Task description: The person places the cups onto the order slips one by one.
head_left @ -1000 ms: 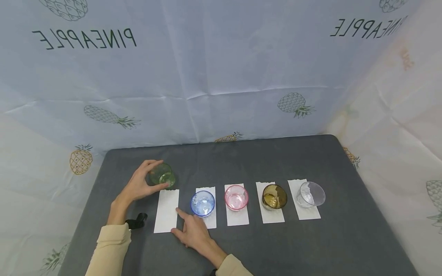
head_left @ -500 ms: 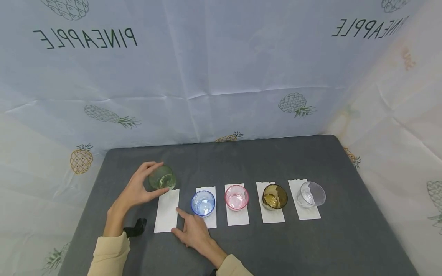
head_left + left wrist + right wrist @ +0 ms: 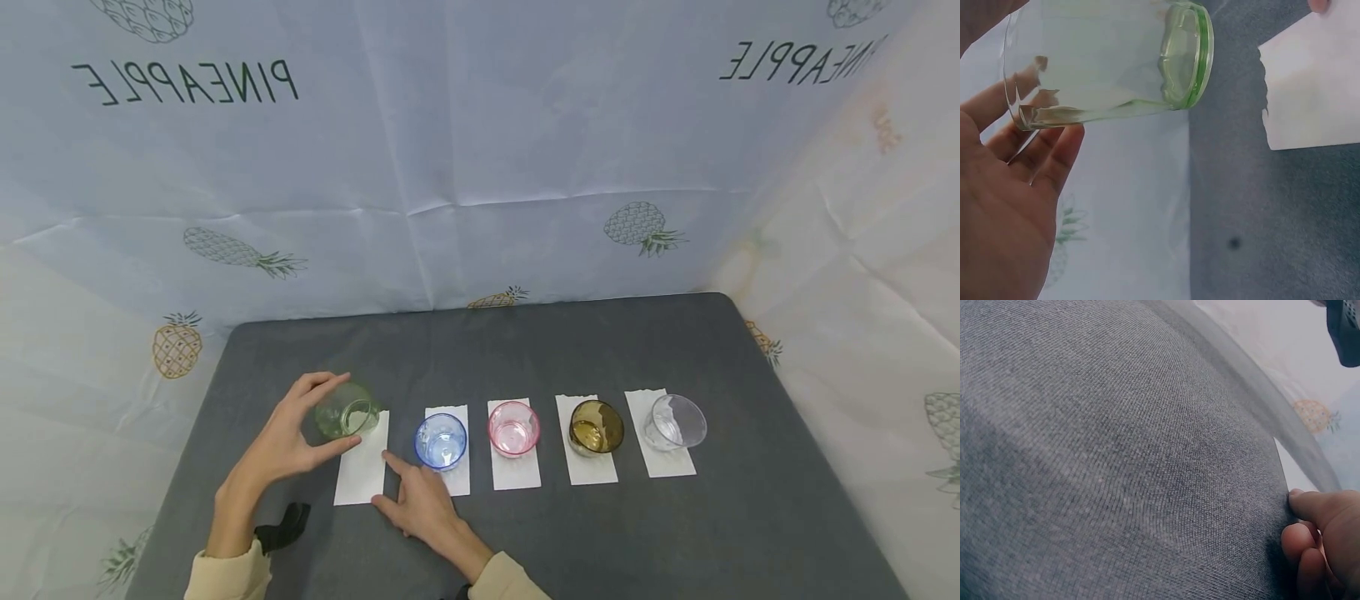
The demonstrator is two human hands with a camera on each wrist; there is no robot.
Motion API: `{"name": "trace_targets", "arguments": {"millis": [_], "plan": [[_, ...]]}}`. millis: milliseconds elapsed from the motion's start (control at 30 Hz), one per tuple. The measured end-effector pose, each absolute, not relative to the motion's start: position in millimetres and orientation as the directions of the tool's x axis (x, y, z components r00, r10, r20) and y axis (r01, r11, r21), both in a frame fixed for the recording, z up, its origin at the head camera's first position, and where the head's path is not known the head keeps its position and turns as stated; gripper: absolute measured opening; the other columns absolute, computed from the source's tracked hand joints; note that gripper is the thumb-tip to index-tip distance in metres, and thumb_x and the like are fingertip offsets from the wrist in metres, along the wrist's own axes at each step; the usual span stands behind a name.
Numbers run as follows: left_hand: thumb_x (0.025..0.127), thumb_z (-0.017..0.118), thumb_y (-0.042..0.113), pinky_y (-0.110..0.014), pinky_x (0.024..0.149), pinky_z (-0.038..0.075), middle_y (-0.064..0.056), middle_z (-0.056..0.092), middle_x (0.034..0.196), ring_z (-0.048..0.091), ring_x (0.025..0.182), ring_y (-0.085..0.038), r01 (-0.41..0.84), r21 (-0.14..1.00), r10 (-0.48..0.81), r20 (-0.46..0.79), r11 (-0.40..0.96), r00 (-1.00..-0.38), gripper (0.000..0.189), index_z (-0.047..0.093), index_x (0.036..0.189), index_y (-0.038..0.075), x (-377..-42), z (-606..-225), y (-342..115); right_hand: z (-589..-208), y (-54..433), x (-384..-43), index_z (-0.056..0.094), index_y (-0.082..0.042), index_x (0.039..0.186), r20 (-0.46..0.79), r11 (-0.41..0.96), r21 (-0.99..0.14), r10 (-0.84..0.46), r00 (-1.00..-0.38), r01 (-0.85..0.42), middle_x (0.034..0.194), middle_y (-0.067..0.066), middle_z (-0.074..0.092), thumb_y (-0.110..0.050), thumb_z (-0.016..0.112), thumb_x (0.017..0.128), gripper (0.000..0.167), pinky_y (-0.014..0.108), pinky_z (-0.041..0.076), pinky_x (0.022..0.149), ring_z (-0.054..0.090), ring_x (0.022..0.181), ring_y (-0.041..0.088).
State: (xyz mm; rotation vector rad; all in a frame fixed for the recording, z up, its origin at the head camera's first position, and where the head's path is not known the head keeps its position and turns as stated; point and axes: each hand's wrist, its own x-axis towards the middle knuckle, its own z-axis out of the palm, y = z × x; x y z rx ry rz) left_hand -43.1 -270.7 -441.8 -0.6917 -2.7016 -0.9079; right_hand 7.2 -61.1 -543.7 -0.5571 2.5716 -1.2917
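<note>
My left hand point(image 3: 288, 437) holds a green drinking glass point(image 3: 337, 408) between thumb and fingers, tilted, over the far end of the leftmost white paper strip point(image 3: 360, 479). Seen from the left wrist, the thick green-edged base of the glass point(image 3: 1194, 59) points toward the torn end of the paper point(image 3: 1316, 94), with a gap between them. My right hand point(image 3: 423, 504) lies low on the table; its index fingertip and thumb touch the right edge of that strip. In the right wrist view the other fingers point(image 3: 1300, 544) are curled under.
To the right, several more paper strips stand in a row, each bearing a glass: blue point(image 3: 440, 442), pink point(image 3: 513, 429), amber point(image 3: 596, 427) and clear point(image 3: 675, 422). The dark grey table point(image 3: 675, 542) meets a pineapple-print curtain point(image 3: 480, 150) behind.
My left hand has brought the green glass nearer to me, from beyond the strip to over its far end, tilting it more. The right hand has stayed in place.
</note>
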Motion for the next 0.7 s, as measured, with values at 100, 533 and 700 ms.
{"name": "trace_targets", "arguments": {"millis": [100,533,700], "plan": [[0.065,0.094,0.011,-0.038,0.086,0.046,-0.01,0.057,0.13,0.047,0.117,0.0,0.491,0.519,0.365,0.331,0.7,-0.87,0.089,0.056,0.146,0.009,-37.7,-444.3,-273.0,-543.5,-61.0,7.7,0.058,-0.007,0.144,-0.004,0.541,-0.804,-0.419,-0.908,-0.246,0.042,-0.005,0.056,-0.025,0.08,0.089,0.061,0.011,0.031,0.037,0.032,0.028,-0.013],[0.065,0.096,0.015,-0.044,0.084,0.05,-0.008,0.059,0.126,0.046,0.116,0.005,0.468,0.53,0.36,0.301,0.707,-0.883,0.085,0.06,0.141,0.01,-23.1,-461.1,-276.4,-542.7,-61.5,7.6,0.058,-0.009,0.144,-0.01,0.563,-0.787,-0.421,-0.907,-0.252,0.042,-0.008,0.055,-0.027,0.079,0.09,0.061,0.012,0.03,0.035,0.032,0.028,-0.012],[0.066,0.095,0.015,-0.045,0.084,0.051,-0.009,0.059,0.126,0.05,0.115,-0.002,0.457,0.544,0.358,0.285,0.703,-0.889,0.084,0.06,0.141,0.01,-22.3,-469.4,-275.3,-542.6,-61.7,7.1,0.058,-0.008,0.144,-0.012,0.56,-0.79,-0.42,-0.908,-0.249,0.042,-0.007,0.055,-0.026,0.079,0.09,0.061,0.012,0.03,0.034,0.032,0.028,-0.012]]}}
